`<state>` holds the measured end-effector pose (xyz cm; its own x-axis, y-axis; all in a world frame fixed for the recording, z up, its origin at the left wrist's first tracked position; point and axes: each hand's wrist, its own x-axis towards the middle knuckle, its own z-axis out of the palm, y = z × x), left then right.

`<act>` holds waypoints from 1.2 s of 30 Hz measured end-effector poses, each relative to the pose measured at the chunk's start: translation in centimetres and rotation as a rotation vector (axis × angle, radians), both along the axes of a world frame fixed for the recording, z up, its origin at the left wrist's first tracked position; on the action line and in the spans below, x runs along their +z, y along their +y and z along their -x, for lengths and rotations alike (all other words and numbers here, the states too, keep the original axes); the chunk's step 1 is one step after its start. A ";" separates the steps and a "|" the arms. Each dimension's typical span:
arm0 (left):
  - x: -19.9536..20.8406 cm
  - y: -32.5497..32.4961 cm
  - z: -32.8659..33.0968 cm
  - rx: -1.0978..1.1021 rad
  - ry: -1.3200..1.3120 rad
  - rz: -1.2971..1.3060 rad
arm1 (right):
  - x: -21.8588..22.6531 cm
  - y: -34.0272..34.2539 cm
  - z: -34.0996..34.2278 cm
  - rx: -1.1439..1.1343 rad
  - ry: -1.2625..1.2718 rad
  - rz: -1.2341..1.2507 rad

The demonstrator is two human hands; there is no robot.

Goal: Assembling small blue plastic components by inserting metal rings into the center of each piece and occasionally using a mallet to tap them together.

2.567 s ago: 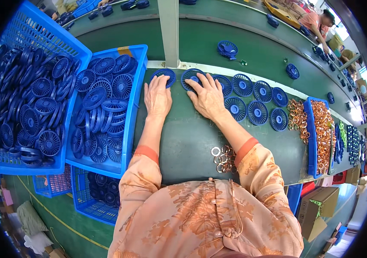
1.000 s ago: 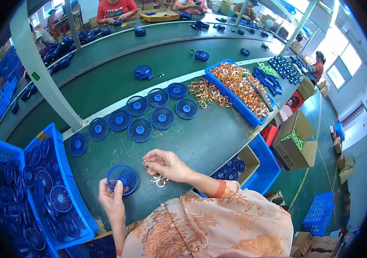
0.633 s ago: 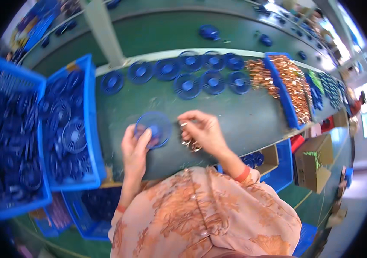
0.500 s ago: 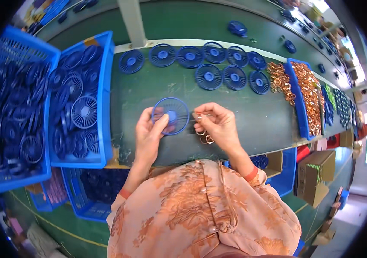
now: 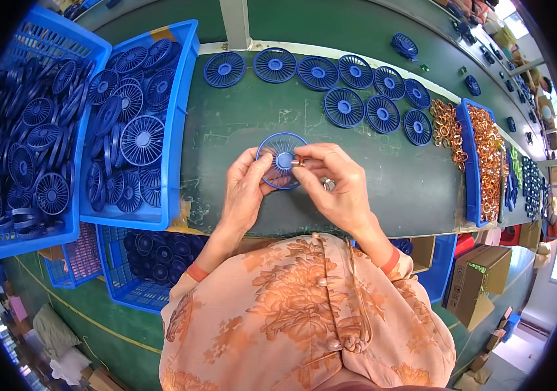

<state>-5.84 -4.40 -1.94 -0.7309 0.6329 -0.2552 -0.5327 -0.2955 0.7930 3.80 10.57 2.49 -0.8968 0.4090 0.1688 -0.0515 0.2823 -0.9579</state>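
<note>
Over the green bench, my left hand (image 5: 244,189) grips the left edge of a round blue fan grille (image 5: 283,160), thumb on top of its rim. The grille has thin spokes and a solid hub. My right hand (image 5: 338,186) pinches a shiny copper-coloured ring (image 5: 296,161) between thumb and fingertips, right beside the hub. Whether the ring touches the hub cannot be made out. More rings (image 5: 328,185) show under the curled fingers of that hand, partly hidden.
Several blue grilles (image 5: 343,107) lie in rows along the bench's far side. Copper-coloured rings fill a blue tray (image 5: 471,156) at right, with a loose heap (image 5: 446,127) beside it. Blue crates (image 5: 190,124) of grilles stand at left. A white post (image 5: 234,25) rises behind.
My right hand has moved left to the grille and now holds one ring at its hub. The left hand keeps its grip. The whole view has shifted slightly.
</note>
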 end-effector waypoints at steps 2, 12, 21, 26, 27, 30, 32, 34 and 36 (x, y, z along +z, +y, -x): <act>-0.1 0.1 -0.1 0.006 0.004 0.007 | -0.1 -0.3 0.6 0.001 0.098 -0.234; -0.9 0.5 -1.1 0.054 0.169 0.056 | -1.3 -0.4 1.1 -0.062 0.026 -0.520; -0.5 -0.3 -0.5 -0.022 0.113 0.003 | -2.7 0.1 1.2 -0.040 0.230 -0.576; 0.4 -0.6 -0.3 -0.060 0.154 0.038 | -2.6 0.8 1.0 0.087 0.269 -0.605; 0.3 -0.5 -0.3 -0.066 0.217 0.084 | -2.6 1.0 1.1 0.125 0.262 -0.596; -0.5 -0.7 0.0 -0.129 0.112 0.025 | -2.0 1.9 0.9 0.147 0.267 -0.643; -0.5 -0.7 0.4 -0.184 0.039 -0.032 | -1.5 2.3 0.8 0.153 0.208 -0.537; -0.3 -0.5 0.3 -0.240 -0.034 -0.089 | -1.4 1.9 0.6 0.156 0.149 -0.432; 0.2 0.0 -0.2 -0.181 0.116 -0.033 | -1.4 0.4 0.0 0.065 0.045 0.472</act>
<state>-5.66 -4.39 -1.69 -0.6279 0.7631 -0.1527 -0.4852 -0.2305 0.8435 3.75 10.96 1.07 -0.9192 0.3934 0.0175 -0.0991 -0.1881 -0.9771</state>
